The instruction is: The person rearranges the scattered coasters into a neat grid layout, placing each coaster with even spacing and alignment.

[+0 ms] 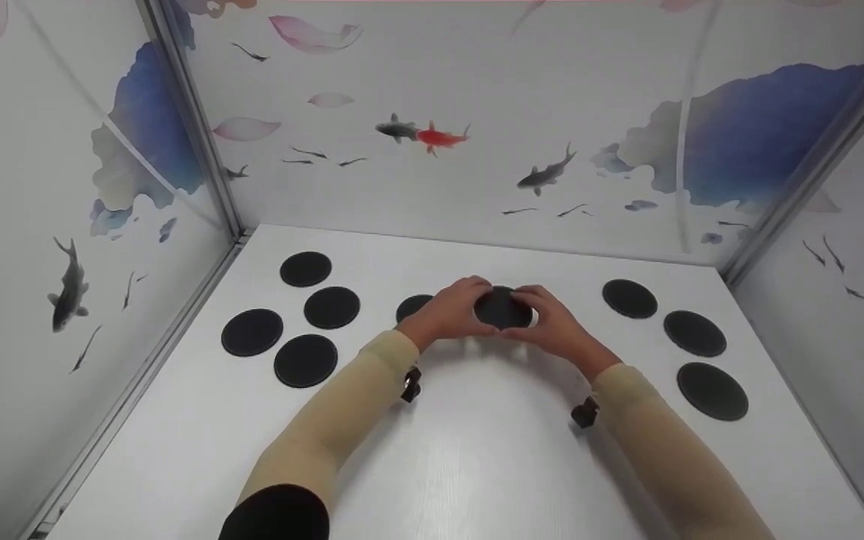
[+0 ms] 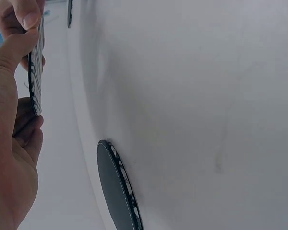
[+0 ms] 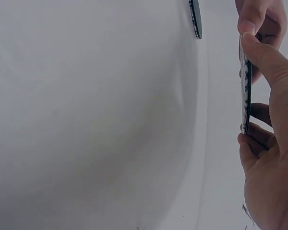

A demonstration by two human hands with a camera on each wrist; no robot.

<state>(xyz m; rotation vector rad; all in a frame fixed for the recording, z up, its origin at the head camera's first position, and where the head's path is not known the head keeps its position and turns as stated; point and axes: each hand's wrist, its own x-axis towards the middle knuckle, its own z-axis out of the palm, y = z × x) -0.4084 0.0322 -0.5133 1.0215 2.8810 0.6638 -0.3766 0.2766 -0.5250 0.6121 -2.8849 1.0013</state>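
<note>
Above the far half of the white table, my left hand [image 1: 448, 313] and right hand [image 1: 556, 328] together grip one round black coaster [image 1: 503, 309] by opposite edges. Thumbs pinch its near rim, while the other fingers curl round the sides. Seen edge-on in the left wrist view, the held coaster [image 2: 35, 76] has a dark face and a black-and-white patterned side. The right wrist view shows the same coaster [image 3: 246, 91] raised off the table, with both thumb tips close together. Behind my left wrist, another coaster [image 1: 412, 306] lies on the table, partly hidden.
Several black coasters lie at the left, including a near one [image 1: 306, 361] and a far one [image 1: 306, 268]. Three more form a column at the right, the middle one [image 1: 694, 333] among them. Printed walls [image 1: 432, 195] enclose the white table [image 1: 469, 465] at back and sides.
</note>
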